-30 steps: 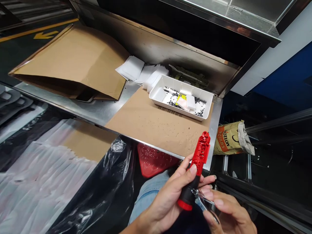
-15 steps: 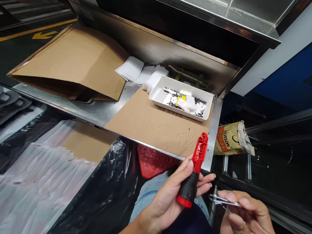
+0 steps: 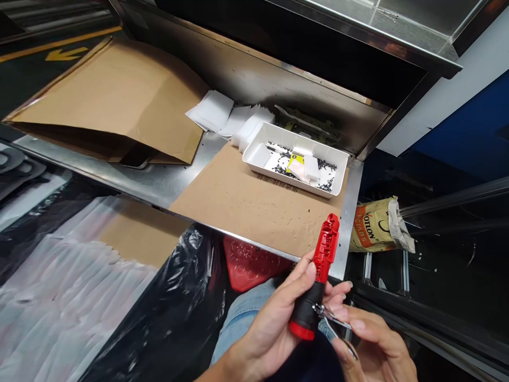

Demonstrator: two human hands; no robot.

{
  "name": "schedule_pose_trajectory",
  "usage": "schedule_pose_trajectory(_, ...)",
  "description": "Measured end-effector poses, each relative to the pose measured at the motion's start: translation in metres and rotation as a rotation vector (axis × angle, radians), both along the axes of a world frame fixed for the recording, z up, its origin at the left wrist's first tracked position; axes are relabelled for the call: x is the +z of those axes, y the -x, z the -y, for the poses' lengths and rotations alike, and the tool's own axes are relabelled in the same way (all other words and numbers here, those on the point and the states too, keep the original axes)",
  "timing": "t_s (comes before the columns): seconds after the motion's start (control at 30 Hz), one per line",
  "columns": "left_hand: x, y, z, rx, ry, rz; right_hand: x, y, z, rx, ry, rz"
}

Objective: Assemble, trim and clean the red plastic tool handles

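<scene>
A red and black plastic part [image 3: 326,249], shaped like a tool handle, is gripped in my left hand [image 3: 274,323]. Its red ribbed end points up and away from me; the black grip and red base sit over my palm. My right hand [image 3: 377,339] pinches a shiny metal nail clipper [image 3: 334,318] between thumb and fingers. The clipper's jaws are at the right side of the black grip, seemingly touching it. My left fingertips show behind the part, close to the clipper.
A white tray [image 3: 254,168] with small black pieces stands on a cardboard sheet [image 3: 238,207] on the metal bench. White packets [image 3: 212,111] and a large cardboard box [image 3: 119,95] lie to the left. A red stool [image 3: 254,265] is below; a printed sack [image 3: 374,225] is at right.
My right hand has moved left with the nail clipper, bringing its jaws to the black grip. My left hand and the red and black part have stayed almost still.
</scene>
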State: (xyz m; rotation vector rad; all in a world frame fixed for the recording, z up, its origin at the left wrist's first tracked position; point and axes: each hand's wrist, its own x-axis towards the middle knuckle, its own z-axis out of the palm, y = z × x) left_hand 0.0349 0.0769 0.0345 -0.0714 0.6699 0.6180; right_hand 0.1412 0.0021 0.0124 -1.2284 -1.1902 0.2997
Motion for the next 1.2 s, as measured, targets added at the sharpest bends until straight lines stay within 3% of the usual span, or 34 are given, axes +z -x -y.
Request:
schedule_pose_trajectory(0.33, 0.003, 0.003, -0.004, -0.034, 0.003, -0.047, -0.004, 0.003, -0.004, -0.022, 0.025, 0.023)
schedule_pose_trajectory(0.57, -0.001, 0.001, -0.006, 0.010, 0.090, -0.005, -0.003, -0.010, -0.003, 0.006, 0.014, -0.201)
schedule_pose_trajectory(0.8, -0.002, 0.001, -0.008, 0.012, 0.121, 0.053, -0.010, 0.005, 0.001, -0.052, 0.024, -0.101)
schedule_pose_trajectory(1.1, -0.002, 0.002, -0.010, 0.012, 0.093, 0.037, -0.012, 0.004, -0.003, -0.065, 0.034, -0.033)
schedule_pose_trajectory(1.2, -0.003, 0.002, -0.009, 0.009, 0.097, 0.033, -0.010, 0.002, -0.004, 0.011, 0.087, -0.001)
